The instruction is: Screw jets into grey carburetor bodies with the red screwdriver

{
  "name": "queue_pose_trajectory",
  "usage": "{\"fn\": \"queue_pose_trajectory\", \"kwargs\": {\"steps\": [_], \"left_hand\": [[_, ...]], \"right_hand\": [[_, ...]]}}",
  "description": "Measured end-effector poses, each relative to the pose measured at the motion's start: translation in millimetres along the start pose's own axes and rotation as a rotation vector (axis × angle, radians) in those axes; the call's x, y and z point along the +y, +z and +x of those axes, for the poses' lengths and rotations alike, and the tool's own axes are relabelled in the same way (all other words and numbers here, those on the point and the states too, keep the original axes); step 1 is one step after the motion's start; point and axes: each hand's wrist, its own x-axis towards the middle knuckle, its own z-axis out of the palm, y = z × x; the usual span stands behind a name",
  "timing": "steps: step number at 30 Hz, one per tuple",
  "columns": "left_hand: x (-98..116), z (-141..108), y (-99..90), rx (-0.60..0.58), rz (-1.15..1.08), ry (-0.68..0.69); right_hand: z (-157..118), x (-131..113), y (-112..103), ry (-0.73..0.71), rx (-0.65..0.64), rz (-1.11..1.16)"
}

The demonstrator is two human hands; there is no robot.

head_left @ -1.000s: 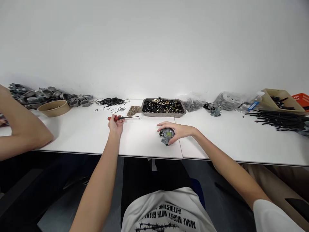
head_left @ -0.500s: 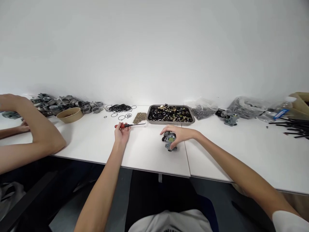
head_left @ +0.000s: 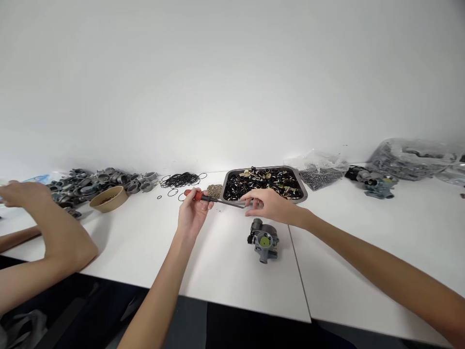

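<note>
My left hand [head_left: 194, 215] is closed round the red handle of a screwdriver [head_left: 198, 195], whose dark shaft points right. At the tip of that shaft is my right hand [head_left: 271, 206], its thumb and fingers apart; whether they touch the tip I cannot tell. Below my right hand a grey metal carburetor [head_left: 264, 241] rests on the white table, untouched, with a yellow-green disc showing in its round opening. Behind my hands lies a small heap of brass-coloured parts [head_left: 215, 191], beside a metal tray [head_left: 304, 196] full of black and brass pieces.
Black rubber rings [head_left: 181, 180] lie at the back left, near a tan bowl [head_left: 115, 202] and a pile of grey castings [head_left: 85, 186]. Another person's arm [head_left: 65, 228] leans at far left. Rightward are plastic bags of small parts [head_left: 317, 175] and another carburetor [head_left: 378, 185].
My right hand has let go of the carburetor and moved up to the screwdriver tip. The left hand has brought the screwdriver rightward. The view has shifted.
</note>
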Motion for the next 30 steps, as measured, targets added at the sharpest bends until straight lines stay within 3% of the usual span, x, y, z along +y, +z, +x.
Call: {"fn": "queue_pose_trajectory", "kwargs": {"steps": [16,23,30], "left_hand": [[-10,18,23.9,-0.022,0.027,-0.016],[1,24,61.9,-0.079,0.097,0.079],[17,37,100.8,-0.275,0.208,0.144]], "right_hand": [[-3,5,-14,-0.083,0.147,-0.051],[-4,-2,-32,0.02,0.238,0.026],[-10,-8,-52,0.033,0.315,0.05]]}}
